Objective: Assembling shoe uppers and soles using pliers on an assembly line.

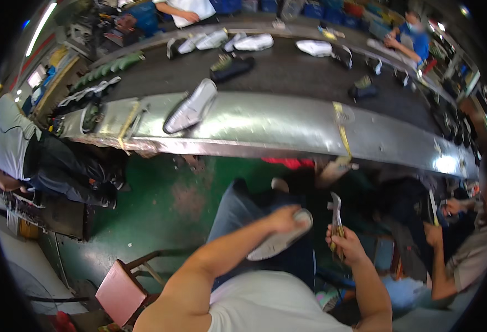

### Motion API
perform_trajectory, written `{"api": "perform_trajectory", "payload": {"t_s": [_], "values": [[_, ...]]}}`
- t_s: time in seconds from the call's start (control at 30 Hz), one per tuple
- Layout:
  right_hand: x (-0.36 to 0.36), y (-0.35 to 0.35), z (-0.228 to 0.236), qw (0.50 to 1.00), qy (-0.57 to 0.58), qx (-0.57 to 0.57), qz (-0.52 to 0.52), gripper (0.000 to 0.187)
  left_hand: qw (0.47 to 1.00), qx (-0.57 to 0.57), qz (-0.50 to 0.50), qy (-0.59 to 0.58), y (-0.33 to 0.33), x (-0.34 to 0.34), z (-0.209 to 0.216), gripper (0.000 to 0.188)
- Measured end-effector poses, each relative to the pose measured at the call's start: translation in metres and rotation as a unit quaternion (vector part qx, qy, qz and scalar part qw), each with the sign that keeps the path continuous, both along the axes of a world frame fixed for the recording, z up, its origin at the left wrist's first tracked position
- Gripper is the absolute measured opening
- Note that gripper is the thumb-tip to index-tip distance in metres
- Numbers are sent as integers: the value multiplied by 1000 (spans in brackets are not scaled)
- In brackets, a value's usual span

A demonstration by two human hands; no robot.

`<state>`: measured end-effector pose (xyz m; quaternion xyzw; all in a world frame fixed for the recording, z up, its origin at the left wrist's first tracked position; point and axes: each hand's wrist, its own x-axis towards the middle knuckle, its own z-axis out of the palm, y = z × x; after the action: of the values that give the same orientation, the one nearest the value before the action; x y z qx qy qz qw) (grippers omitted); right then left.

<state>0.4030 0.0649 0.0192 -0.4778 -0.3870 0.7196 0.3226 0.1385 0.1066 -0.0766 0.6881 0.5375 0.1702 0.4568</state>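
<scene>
My left hand (286, 219) is closed on the end of a shoe (271, 248) that lies across my lap, its pale sole facing up. The fingers partly cover that end of it. To the right, my right hand (347, 243) grips lasting pincers (337, 214) by their yellowish handles. Their curved metal jaws point upward, apart from the shoe. On the metal edge of the bench ahead lies another shoe (191, 108) with a whitish underside, beyond reach of both hands' present places.
A long dark conveyor (288, 77) with a metal rim (265, 123) runs across ahead, carrying several shoes. A pink-seated chair (120, 293) stands at my left. Co-workers sit at left and right; the right one's hand (434, 233) holds a tool.
</scene>
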Motion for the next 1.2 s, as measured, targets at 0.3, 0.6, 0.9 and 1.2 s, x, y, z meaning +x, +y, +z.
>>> {"api": "perform_trajectory", "payload": {"t_s": [0.3, 0.6, 0.9, 1.2], "values": [[-44, -48, 26, 929, -207, 190, 239, 29, 883, -87, 186, -422, -60, -73, 67, 82], [-92, -28, 37, 953, 39, 4, 302, 33, 955, 82, 138, -251, -88, -93, 46, 63], [-107, -22, -8, 897, -234, 224, 301, 21, 951, 137, 187, -203, -83, -86, 45, 45], [-109, 1, 15, 947, -26, -100, 304, 23, 946, 55, 223, -228, -74, -87, 36, 42]]}}
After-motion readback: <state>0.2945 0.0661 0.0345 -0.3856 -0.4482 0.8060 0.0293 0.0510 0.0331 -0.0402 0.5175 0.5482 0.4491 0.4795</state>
